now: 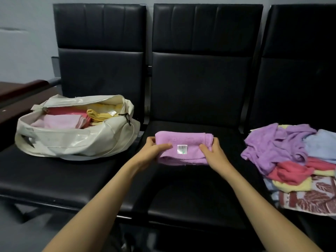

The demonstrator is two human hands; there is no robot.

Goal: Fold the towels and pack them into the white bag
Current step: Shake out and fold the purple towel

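A folded pink-purple towel [183, 140] with a small white label lies on the middle black seat [181, 193]. My left hand [154, 150] grips its left end, thumb on top. My right hand [212, 151] grips its right end the same way. The white bag [72, 140] sits unzipped on the left seat, with folded pink, red and yellow towels [72, 119] inside. A loose pile of unfolded towels [291, 157] in purple, blue, red, yellow and a leaf print lies on the right seat.
Three black padded chairs stand in a row with tall backs [203, 51]. A dark wooden surface [20, 90] is at the far left beside the bag. The bag's strap [87, 158] hangs over the left seat's front.
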